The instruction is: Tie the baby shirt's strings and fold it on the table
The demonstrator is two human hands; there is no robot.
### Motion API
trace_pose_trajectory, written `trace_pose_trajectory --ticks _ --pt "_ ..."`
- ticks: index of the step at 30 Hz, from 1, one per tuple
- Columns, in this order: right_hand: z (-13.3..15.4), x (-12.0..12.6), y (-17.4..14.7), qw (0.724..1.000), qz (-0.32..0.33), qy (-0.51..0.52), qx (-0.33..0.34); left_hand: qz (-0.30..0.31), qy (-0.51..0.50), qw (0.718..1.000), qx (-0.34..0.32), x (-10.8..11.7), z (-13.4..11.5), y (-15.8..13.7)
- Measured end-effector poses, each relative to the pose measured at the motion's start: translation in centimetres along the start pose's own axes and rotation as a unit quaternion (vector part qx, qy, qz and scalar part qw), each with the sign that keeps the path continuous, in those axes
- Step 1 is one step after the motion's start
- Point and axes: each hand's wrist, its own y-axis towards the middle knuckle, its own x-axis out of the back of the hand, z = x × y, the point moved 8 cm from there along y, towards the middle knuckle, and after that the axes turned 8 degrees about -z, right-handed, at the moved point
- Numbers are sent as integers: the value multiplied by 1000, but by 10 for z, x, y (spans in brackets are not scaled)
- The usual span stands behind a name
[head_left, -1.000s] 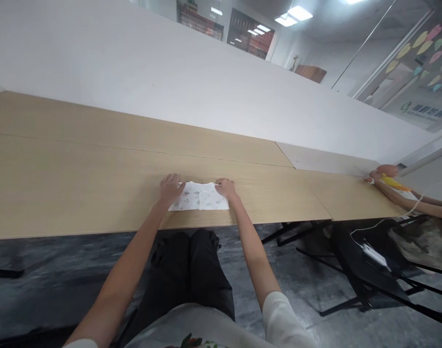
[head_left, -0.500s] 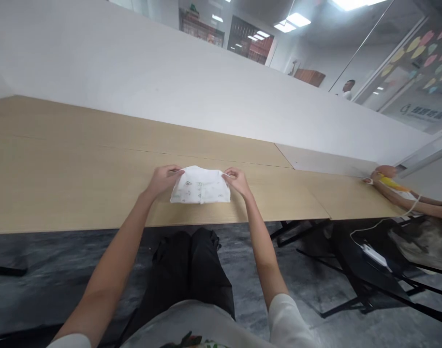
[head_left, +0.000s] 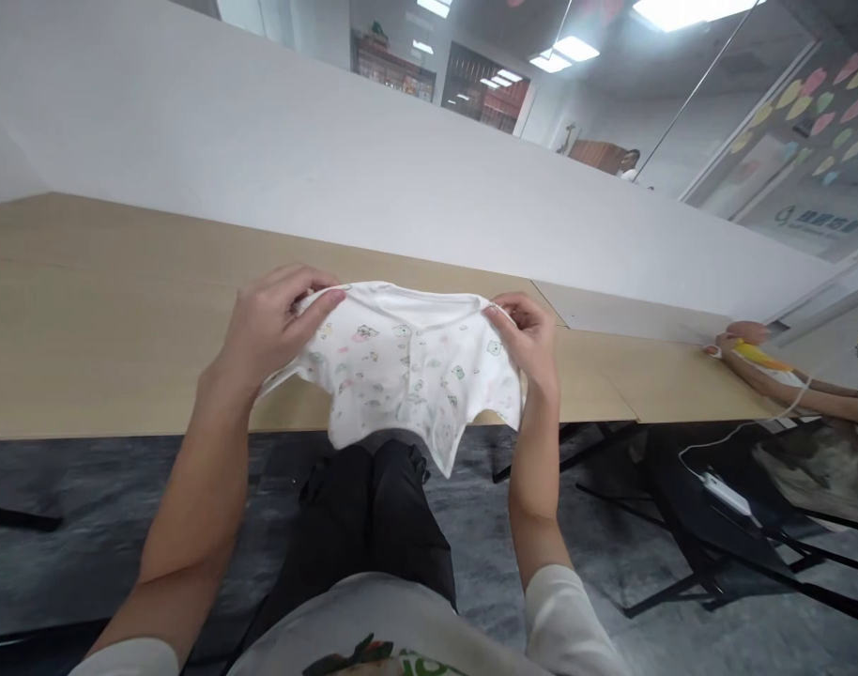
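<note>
A small white baby shirt (head_left: 401, 361) with a scattered animal print hangs spread between my hands, its neckline at the top and its lower edge dangling past the table's front edge. My left hand (head_left: 278, 314) pinches the shoulder on the left between thumb and fingers. At the opposite shoulder, my right hand (head_left: 524, 329) grips the cloth the same way. Short sleeves droop at both sides. The shirt is raised towards me, above the front part of the wooden table (head_left: 119, 329).
A white partition (head_left: 316, 178) stands behind the table. At the far right, another person's arm (head_left: 788, 390) reaches to a doll (head_left: 749, 333) in yellow on the table. A black chair (head_left: 711, 516) below carries a white power strip (head_left: 726, 493) with a cable.
The shirt was a folded bundle low over the table; now it hangs unfolded, higher and closer to me. Both hands have risen and moved farther apart.
</note>
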Motion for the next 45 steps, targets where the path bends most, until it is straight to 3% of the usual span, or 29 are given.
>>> trace_pose_trajectory --ticks 3,6,8,11,15,17,20,25,29,35,40,42,45 --pt "8 2 -1 998 49 -48 -9 26 108 993 -30 3 -5 1" --pt "-18 -18 4 982 132 -132 -28 134 170 976 22 -30 31 -5" --pt "-56 -41 6 961 192 -194 -55 225 180 954 85 -66 70 -18" --pt "-123 -79 6 927 248 -267 -89 307 154 926 155 -115 124 -47" --pt "-203 -119 -7 863 310 -384 -108 391 109 890 206 -155 171 -100" --pt "-230 -129 -15 847 318 -410 -113 437 111 867 215 -162 188 -126" --pt "-259 -134 -22 845 302 -422 -129 454 126 855 216 -160 209 -147" --pt "-285 -136 -27 851 279 -412 -168 423 188 855 234 -144 247 -151" --pt "-291 -144 -29 856 269 -410 -165 365 232 863 261 -136 272 -146" --pt "-299 -146 -21 835 219 -478 -162 291 290 877 247 -140 279 -135" --pt "-278 -162 -7 849 183 -486 -97 189 334 901 201 -145 254 -116" --pt "-262 -179 -12 859 192 -470 -64 176 275 926 191 -165 231 -114" --pt "-245 -213 -38 864 258 -421 -91 243 123 945 179 -220 191 -125"
